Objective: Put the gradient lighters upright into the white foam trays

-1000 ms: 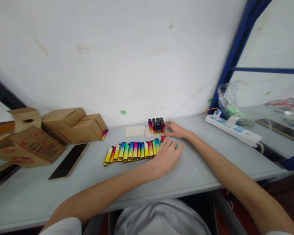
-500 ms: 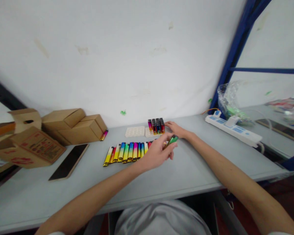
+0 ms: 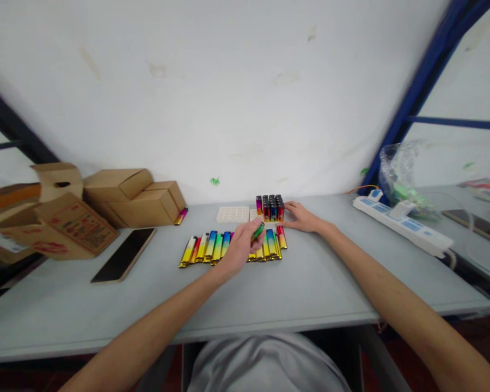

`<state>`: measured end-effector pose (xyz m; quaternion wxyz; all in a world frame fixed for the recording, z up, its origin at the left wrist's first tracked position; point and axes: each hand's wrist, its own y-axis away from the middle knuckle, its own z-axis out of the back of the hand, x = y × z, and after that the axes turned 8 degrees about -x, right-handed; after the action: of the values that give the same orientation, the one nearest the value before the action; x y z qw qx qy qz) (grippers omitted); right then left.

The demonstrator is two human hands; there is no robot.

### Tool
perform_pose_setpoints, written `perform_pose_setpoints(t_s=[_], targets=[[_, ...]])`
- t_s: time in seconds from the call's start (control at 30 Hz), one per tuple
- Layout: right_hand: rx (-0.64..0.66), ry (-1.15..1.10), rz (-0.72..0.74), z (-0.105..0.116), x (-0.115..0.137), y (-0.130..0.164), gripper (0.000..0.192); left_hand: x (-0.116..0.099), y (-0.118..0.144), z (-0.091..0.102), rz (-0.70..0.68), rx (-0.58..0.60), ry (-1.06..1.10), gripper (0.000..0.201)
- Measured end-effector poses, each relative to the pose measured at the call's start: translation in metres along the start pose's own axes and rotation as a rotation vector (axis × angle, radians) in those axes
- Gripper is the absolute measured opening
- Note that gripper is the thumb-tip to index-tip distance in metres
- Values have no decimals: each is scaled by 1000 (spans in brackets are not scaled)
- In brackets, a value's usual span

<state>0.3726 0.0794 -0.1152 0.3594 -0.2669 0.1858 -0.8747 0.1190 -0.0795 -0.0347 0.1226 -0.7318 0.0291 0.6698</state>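
My left hand (image 3: 240,247) is closed around a green lighter (image 3: 257,232), held above the row of colourful lighters (image 3: 212,246) that lie side by side on the table. Part of that row is hidden behind this hand. Several dark-topped lighters (image 3: 274,208) stand upright in a tight block on a white tray with holes (image 3: 253,215). Beside the block's right side rests my right hand (image 3: 304,219), thumb and fingers apart; its fingertips are at or against the lighters. A second white holed tray (image 3: 232,214) lies left of the block, with no lighters in it.
At the left stand an opened cardboard box (image 3: 77,226) and closed cartons (image 3: 134,198), with a purple and gold lighter (image 3: 181,216) beside them. A dark phone (image 3: 124,256) lies in front. To the right are a white power strip (image 3: 404,223) and a clear plastic bag (image 3: 400,169).
My left hand has moved left with the green lighter, from near my right hand to over the lying row. My right hand stays by the standing block. The view has shifted slightly.
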Motion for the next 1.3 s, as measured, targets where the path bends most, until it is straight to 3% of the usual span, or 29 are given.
perform_pose_setpoints(t_s=[0.23,0.6,0.93,1.17,1.3], targets=[[3,0,6,0,0,0,74,-6,-1,1,121,53,127,47],[10,3,-2,1,1,0,76,-9,-1,2,166,-45,92,37],[14,9,-1,0,-1,0,76,-9,-9,5,70,-52,101,53],[15,10,6,1,3,-2,75,-21,-35,20,-143,-92,75,30],[14,6,-7,1,4,-2,76,-22,-54,32,-138,-117,-40,28]])
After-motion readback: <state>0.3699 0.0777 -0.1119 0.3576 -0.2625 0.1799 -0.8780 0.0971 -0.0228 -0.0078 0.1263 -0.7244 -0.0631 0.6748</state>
